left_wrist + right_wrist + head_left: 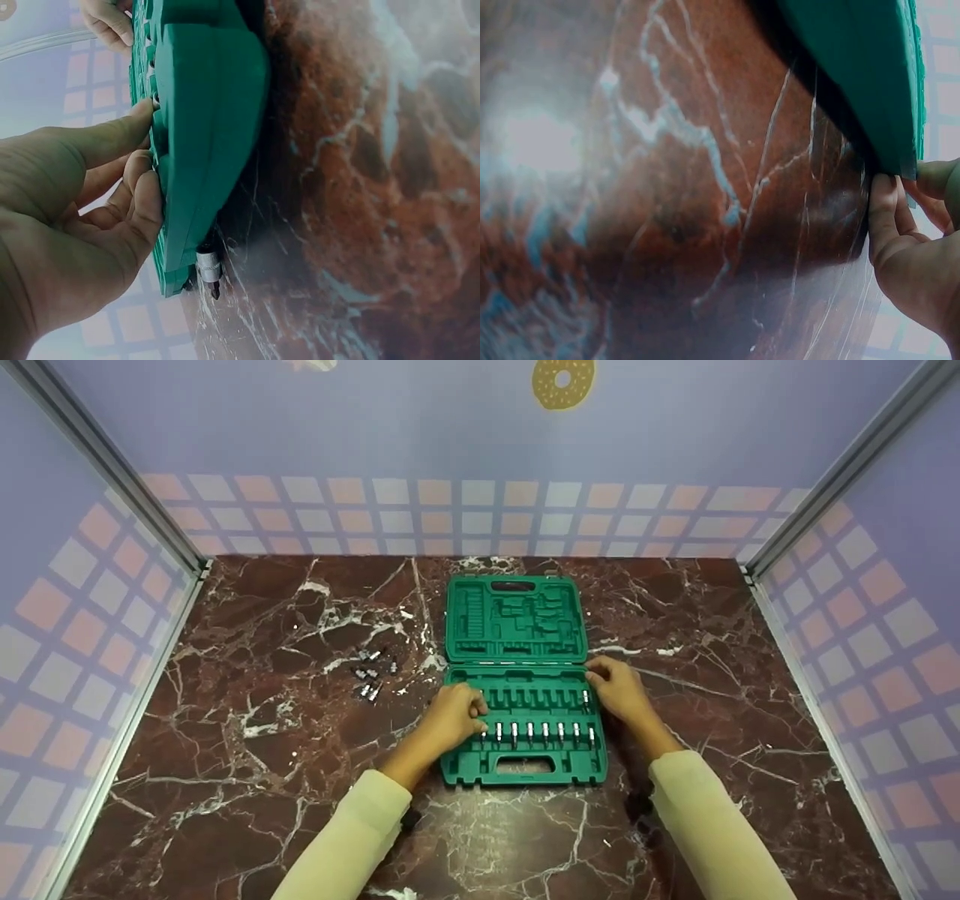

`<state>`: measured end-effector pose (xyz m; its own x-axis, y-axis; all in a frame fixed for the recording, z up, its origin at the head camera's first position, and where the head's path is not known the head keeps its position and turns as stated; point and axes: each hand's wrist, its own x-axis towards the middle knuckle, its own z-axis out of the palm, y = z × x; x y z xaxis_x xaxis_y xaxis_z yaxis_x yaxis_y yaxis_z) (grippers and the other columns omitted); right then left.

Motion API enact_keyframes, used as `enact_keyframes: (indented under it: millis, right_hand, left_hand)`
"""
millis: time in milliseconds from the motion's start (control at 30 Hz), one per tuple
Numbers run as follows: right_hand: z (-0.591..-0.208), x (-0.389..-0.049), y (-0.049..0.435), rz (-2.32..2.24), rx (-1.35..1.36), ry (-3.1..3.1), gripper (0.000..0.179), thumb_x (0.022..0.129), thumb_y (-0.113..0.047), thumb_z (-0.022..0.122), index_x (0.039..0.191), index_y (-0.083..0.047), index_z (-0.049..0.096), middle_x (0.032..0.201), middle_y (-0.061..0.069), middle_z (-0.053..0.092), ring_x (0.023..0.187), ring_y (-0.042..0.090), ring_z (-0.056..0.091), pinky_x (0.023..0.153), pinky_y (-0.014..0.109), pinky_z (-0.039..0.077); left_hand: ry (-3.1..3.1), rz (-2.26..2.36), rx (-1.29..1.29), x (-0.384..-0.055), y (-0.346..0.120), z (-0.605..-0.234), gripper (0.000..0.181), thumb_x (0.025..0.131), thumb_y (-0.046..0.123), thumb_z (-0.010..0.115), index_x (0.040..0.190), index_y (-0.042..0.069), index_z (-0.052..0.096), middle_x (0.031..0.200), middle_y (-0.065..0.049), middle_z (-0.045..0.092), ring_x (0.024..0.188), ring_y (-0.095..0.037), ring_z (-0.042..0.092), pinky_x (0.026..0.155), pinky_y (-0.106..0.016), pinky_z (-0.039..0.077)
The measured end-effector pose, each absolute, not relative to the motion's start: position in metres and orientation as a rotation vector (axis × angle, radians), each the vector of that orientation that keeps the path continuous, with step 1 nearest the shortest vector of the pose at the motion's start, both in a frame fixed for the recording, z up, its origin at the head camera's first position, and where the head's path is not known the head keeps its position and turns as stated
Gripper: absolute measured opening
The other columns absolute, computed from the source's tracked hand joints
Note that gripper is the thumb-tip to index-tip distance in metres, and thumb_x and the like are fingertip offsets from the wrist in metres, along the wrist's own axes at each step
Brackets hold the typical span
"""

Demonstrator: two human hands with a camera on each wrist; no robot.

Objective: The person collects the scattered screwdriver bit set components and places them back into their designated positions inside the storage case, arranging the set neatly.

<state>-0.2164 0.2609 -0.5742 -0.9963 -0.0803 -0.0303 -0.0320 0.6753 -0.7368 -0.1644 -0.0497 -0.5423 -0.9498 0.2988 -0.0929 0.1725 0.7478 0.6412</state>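
Observation:
An opened green tool case (525,778) lies with its lid (514,656) folded back. Metal bit sockets (530,733) stand in a row in its lower slots; another bit socket (586,701) sits at the upper right. My left hand (452,716) is over the case's left side. Its thumb (120,139) presses at the leftmost bit socket of the lower row, while its other fingers bend near the case edge. The right hand (621,690) pinches the case's right edge close to the hinge; in the right wrist view its fingertips (883,191) meet the green corner.
Several loose bit sockets (367,675) lie on the brown marbled table (285,780), left of the case. One loose bit socket (209,266) shows beyond the case edge in the left wrist view. Walls with a tile pattern (480,517) enclose the table's back and sides.

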Motion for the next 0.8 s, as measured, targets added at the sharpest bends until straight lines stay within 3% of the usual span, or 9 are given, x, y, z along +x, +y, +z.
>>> enact_keyframes:
  millis: [333,800]
  right_hand:
    - [-0.575,-0.214,0.260,-1.222,-0.097,2.824,0.023,0.103,-0.009,0.061,0.122,0.001,0.070,0.118,0.023,0.072,0.107,0.039,0.067,0.094,0.055,0.053]
    - [-0.574,-0.216,0.262,-1.243,-0.111,2.826,0.022,0.102,-0.008,0.062,0.121,0.001,0.070,0.116,0.023,0.072,0.105,0.038,0.067,0.092,0.054,0.053]
  left_hand:
    - [2.705,1.153,0.442,-0.163,-0.058,-0.547,0.016,0.081,0.007,0.087,0.089,0.004,0.073,0.084,-0.007,0.065,0.078,-0.017,0.059,0.072,-0.035,0.056]
    - [2.688,1.304,0.294,-0.165,-0.095,-0.542,0.021,0.082,0.010,0.087,0.095,0.003,0.074,0.083,-0.005,0.068,0.075,-0.015,0.062,0.071,-0.034,0.056]
